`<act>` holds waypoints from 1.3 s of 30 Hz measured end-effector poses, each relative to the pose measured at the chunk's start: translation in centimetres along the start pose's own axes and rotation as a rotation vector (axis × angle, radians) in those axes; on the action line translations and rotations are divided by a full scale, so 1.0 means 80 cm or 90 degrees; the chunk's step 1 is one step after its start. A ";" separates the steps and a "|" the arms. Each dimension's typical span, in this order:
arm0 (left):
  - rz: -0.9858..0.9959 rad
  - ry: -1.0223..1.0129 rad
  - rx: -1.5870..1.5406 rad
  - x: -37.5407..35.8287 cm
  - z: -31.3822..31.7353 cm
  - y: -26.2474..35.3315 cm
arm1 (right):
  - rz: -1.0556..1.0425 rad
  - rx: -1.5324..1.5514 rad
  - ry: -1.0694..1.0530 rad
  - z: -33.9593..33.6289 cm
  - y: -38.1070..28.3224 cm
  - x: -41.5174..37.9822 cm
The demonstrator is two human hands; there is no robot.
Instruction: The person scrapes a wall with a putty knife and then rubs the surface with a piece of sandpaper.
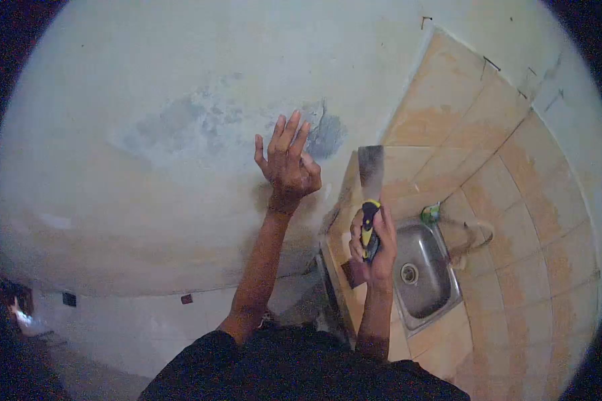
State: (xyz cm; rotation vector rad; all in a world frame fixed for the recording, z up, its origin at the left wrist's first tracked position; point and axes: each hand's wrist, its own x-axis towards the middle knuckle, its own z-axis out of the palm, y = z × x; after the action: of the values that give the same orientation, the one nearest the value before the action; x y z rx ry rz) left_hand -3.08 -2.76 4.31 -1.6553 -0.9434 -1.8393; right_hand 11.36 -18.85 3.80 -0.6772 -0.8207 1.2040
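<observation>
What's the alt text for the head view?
A person's right hand grips a yellow-handled putty knife, blade up, while the open left hand lies against a patchy plastered wall. A steel sink sits in a tiled corner.

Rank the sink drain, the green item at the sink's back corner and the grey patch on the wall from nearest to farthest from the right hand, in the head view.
From the right hand, which grips the putty knife:
1. Sink drain, just to its right in the basin.
2. Green item, up and right at the sink's back corner.
3. Grey patch, far up and left on the wall.
</observation>
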 end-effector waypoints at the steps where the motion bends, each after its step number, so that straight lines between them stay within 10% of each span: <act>1: 0.002 -0.006 -0.004 -0.002 -0.002 -0.001 | -0.010 0.063 0.001 0.003 0.008 0.000; 7: 0.008 -0.022 -0.020 -0.004 -0.002 -0.007 | -0.018 0.320 0.050 0.013 0.039 0.003; 39: -0.006 0.095 0.076 -0.035 0.018 0.008 | 0.096 0.193 -0.014 -0.046 0.056 0.037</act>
State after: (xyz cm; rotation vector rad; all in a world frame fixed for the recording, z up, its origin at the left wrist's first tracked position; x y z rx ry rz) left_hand -1.27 -2.34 1.67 -1.4246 -0.9783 -1.8470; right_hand 12.55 -14.99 -1.32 -0.4838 -0.5944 1.4391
